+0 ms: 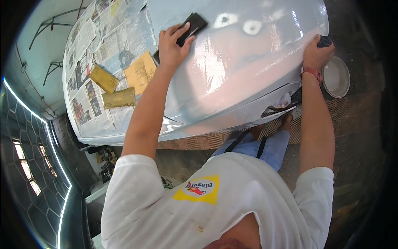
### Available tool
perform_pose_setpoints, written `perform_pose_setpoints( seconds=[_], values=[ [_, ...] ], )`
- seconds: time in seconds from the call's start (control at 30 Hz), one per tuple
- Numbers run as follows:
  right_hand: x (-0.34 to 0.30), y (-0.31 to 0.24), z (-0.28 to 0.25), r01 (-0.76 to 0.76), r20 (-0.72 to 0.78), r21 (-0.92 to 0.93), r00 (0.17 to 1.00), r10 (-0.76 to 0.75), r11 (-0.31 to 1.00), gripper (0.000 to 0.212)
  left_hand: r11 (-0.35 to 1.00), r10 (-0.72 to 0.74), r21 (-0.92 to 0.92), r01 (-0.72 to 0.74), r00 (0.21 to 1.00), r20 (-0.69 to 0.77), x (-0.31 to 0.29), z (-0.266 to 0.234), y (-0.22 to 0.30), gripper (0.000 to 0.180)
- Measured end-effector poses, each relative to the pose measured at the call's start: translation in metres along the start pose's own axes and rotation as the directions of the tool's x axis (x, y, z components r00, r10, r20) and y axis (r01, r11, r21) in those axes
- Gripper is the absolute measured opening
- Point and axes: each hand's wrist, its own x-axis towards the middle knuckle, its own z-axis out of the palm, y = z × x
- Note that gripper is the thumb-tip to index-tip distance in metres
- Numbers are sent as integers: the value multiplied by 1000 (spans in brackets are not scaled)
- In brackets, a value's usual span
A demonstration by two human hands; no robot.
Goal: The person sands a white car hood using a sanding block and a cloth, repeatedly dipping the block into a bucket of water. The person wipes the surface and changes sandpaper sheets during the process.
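Observation:
A glossy, wet-looking car body panel in pale grey, with pinkish and white patches, lies in front of me. My left hand is closed on a flat black sanding block, resting against the panel's upper left part. At the panel's right edge my right hand is closed around a dark, crumpled wad, which looks like a cloth or sponge; most of it is hidden in the fist. Nearest my left forearm lie a tan paper sheet and two folded yellow sandpaper pieces.
Newspaper sheets cover the left side of the car surface. A round, pale basin stands below my right hand, beside the car. Patterned matting runs under the panel's near edge. A light strip lines the wall at left.

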Motion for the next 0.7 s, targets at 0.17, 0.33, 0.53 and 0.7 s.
perform_pose_setpoints(
  seconds=[0.17, 0.33, 0.53, 0.7],
  values=[
    [15, 14, 0, 24, -58, -26, 998, -25, 999, 65, 996, 20, -93, -6, 990, 142, -69, -22, 51, 52],
    [0, 3, -9, -9, -18, -32, 1000, 8, 999, 63, 998, -8, -65, 21, 981, 194, -92, -36, 70, 56],
    [-4, -9, -13, -18, 1, 5, 1000, 18, 1000, 61, 998, 12, -67, -15, 999, -45, 93, 88, 79, 46],
    [4, -3, -19, -43, -4, -3, 999, 43, 999, 59, 981, 66, -188, -51, 995, 73, -2, 56, 150, 50]
  ],
)
